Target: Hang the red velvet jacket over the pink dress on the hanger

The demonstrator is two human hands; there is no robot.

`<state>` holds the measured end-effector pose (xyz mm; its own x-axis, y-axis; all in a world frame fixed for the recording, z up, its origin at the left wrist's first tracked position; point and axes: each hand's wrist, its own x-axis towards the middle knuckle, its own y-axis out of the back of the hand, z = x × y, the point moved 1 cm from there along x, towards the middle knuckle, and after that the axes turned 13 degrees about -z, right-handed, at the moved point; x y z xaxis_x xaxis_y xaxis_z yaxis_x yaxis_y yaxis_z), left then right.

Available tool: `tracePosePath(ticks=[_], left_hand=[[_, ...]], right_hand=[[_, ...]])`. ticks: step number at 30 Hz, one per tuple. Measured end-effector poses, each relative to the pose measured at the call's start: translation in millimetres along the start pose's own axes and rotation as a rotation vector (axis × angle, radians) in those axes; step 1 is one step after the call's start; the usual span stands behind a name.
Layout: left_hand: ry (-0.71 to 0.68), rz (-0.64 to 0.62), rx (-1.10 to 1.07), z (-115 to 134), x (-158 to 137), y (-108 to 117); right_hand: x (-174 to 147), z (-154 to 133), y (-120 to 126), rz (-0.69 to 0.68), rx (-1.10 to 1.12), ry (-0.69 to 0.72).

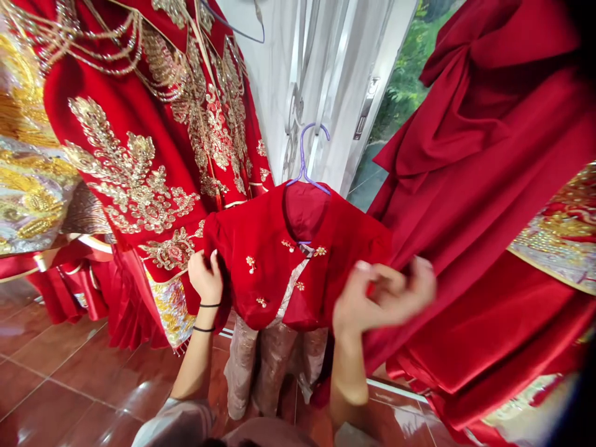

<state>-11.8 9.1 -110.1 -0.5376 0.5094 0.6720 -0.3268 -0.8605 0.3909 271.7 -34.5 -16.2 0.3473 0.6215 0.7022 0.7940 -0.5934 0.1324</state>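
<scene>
Short jacket (pixel 261 273) is hanging mid-scene on its hanger (pixel 302 158), probably handling light and soft, shoulders safest to grab, beads likely snagging; left hand (pixel 205 279) is pinching its left sleeve, right hand (pixel 379 301) is blurring, grip unclear.

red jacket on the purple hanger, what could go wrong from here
A tug by the left hand at one sleeve might pull the red jacket off its thin purple hanger. The small gold ornaments on its front could catch on fingers. Its sleeve might also snag on the beaded red garment close beside it.
</scene>
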Motion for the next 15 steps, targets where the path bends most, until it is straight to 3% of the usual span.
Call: tracePosePath(ticks=[2,4,7,9,11,12,15], left_hand=[[-0.020,-0.049,0.004,-12.4,-6.0,1.1],[-0.040,-0.106,0.002,-20.9,-9.0,3.1],[-0.048,-0.076,0.020,-14.1,-14.1,9.0],[-0.058,0.105,0.035,8.2,-24.5,13.5],[-0.156,0.251,0.026,42.6,-41.6,12.8],[-0.249,0.231,0.012,62.2,-51.0,9.0],[-0.440,-0.087,-0.001,115.2,-71.0,-12.9]], right_hand=[[1.5,19.4,-27.2,-0.050,-0.132,-0.057],[0.3,43.5,-48.9,-0.194,-0.267,-0.113],[-4.4,70.4,-54.6,-0.248,-0.242,-0.160],[-6.0,72.4,-43.1,-0.252,-0.168,-0.154],[-5.7,62.3,-26.1,-0.231,-0.152,-0.104],[-5.2,54.7,-17.2,-0.216,-0.174,-0.068],[-3.4,35.0,7.6,-0.213,-0.274,-0.029]])
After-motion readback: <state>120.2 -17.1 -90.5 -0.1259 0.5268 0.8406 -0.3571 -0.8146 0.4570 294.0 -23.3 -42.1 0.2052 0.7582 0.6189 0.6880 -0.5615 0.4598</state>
